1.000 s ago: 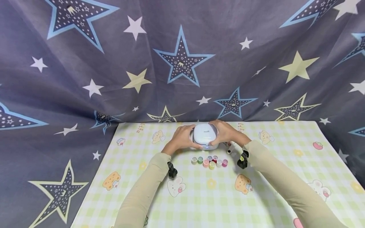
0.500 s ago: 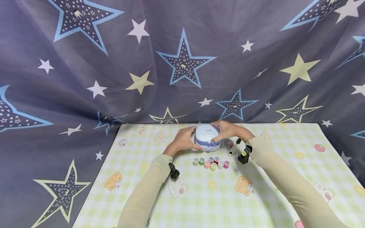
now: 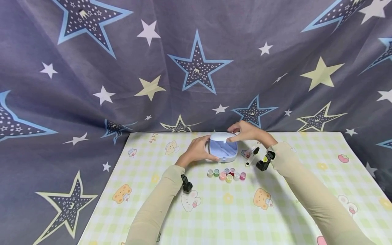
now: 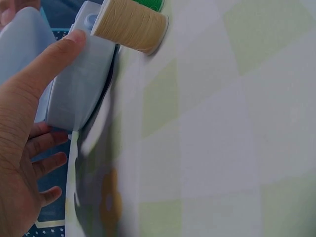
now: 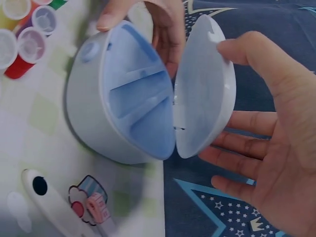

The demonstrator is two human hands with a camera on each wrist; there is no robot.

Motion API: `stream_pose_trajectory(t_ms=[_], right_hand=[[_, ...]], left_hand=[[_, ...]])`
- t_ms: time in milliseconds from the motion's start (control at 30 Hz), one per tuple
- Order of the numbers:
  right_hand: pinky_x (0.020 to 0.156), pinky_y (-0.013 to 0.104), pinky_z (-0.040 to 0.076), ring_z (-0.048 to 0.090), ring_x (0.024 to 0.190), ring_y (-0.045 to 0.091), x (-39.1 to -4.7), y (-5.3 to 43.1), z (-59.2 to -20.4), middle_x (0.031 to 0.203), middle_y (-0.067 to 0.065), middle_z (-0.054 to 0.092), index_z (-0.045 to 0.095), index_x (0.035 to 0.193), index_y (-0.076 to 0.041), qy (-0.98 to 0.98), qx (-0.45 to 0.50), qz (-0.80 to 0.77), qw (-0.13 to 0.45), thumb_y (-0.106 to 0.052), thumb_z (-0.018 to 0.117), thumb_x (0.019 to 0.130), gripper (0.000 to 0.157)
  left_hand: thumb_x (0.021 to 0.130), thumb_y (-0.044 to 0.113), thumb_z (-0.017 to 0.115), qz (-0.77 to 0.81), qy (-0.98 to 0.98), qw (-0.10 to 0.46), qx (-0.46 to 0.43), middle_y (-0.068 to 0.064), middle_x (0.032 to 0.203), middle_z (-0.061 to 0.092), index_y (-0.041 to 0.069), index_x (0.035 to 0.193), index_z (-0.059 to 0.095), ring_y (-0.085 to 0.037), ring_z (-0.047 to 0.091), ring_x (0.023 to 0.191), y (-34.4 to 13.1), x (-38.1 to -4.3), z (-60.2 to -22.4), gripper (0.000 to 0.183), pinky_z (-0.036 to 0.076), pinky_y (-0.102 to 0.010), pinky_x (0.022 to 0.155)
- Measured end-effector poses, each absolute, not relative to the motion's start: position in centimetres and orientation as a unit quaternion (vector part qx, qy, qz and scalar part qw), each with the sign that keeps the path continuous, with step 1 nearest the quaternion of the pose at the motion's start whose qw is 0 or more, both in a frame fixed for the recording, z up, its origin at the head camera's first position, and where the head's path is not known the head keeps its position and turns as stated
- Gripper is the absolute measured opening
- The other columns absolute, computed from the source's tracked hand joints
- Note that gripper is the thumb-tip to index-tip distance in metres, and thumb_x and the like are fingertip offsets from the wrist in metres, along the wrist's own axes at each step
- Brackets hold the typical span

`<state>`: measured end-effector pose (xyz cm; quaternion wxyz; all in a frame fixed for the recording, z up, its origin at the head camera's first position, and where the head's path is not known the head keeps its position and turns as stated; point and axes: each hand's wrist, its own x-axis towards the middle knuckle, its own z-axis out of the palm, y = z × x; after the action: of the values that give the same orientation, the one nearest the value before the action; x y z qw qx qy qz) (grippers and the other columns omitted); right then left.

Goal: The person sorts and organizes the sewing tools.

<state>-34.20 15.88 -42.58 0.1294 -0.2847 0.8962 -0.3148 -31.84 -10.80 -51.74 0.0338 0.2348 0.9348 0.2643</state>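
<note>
A pale blue and white hinged box stands at the table's back edge with its lid swung up. Inside lies a light blue insert split by ridges into compartments. My left hand holds the box body at its left side; its thumb lies near the round front button and other fingers show behind. My right hand grips the lid, thumb on its edge and fingers against its outer face. In front of the box stand several thread spools, among them a beige spool.
Right of the box lie a slim white tool with a dark oval spot and a small pink piece beside it. A checked cloth covers the table. A star-patterned curtain hangs directly behind the box.
The lid has gone from closed to raised, tipping backward. My right hand has moved up and back with it, while my left hand stays on the box.
</note>
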Motion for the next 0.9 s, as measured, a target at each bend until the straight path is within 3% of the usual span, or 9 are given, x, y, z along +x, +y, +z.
stream_pose_trajectory(t_ms=[200,300,600,900], right_hand=[[0.086,0.037,0.060,0.074,0.094,0.029,-34.2,16.0,-41.9,0.102,0.015,0.078,0.077,0.109,0.000,0.899,-0.246,-0.354,0.079,-0.029,0.075,0.090,0.035],[0.080,0.033,0.059,0.074,0.091,0.029,-34.2,16.0,-41.7,0.099,0.015,0.078,0.078,0.105,-0.001,0.902,-0.234,-0.360,0.045,-0.029,0.073,0.093,0.030],[0.076,0.034,0.057,0.072,0.092,0.033,-34.8,15.8,-42.6,0.103,0.021,0.076,0.076,0.110,0.004,0.901,-0.176,-0.396,-0.006,-0.034,0.069,0.098,0.039],[0.093,0.046,0.054,0.064,0.107,0.033,-35.6,15.5,-42.8,0.118,0.024,0.070,0.072,0.115,0.006,0.868,-0.081,-0.488,0.043,-0.044,0.069,0.096,0.054]], left_hand=[[0.063,0.060,0.091,0.281,0.932,0.045,0.227,-0.008,0.153,0.052,0.015,0.154,0.043,-0.027,0.049,0.141,-10.9,-31.8,-51.7,0.112,0.034,-0.047,0.121],[0.063,0.058,0.092,0.285,0.931,0.046,0.226,-0.008,0.154,0.052,0.016,0.154,0.044,-0.027,0.049,0.141,-10.9,-31.8,-51.7,0.111,0.034,-0.047,0.121],[0.065,0.057,0.092,0.290,0.927,0.048,0.232,-0.008,0.157,0.048,0.018,0.158,0.039,-0.028,0.048,0.143,-11.0,-31.6,-51.9,0.114,0.037,-0.047,0.120],[0.066,0.052,0.093,0.321,0.917,0.058,0.227,-0.011,0.159,0.045,0.013,0.159,0.036,-0.029,0.044,0.146,-10.8,-31.4,-51.9,0.115,0.035,-0.046,0.121]])
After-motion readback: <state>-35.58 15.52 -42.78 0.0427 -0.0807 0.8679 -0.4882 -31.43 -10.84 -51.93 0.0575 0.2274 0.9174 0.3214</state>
